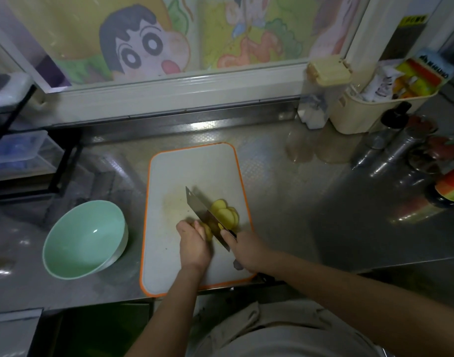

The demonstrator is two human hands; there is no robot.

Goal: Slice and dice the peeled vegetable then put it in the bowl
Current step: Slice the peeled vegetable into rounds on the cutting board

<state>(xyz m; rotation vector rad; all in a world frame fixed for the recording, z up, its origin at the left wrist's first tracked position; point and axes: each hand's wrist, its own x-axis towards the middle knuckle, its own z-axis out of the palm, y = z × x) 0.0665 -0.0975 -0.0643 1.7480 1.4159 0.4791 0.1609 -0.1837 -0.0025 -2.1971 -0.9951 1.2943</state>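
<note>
A peeled yellow potato lies on the white cutting board with an orange rim. My left hand grips its uncut end with curled fingers. My right hand holds the handle of a cleaver, whose blade stands on the potato just right of my left fingers. Several yellow slices lie fanned out on the far right side of the blade. A pale green bowl stands empty to the left of the board.
The steel counter carries a cream basket of packets, a clear container with a cream lid, and jars and bottles at the right. A black rack with plastic trays is at the left. The counter's front edge runs just below the board.
</note>
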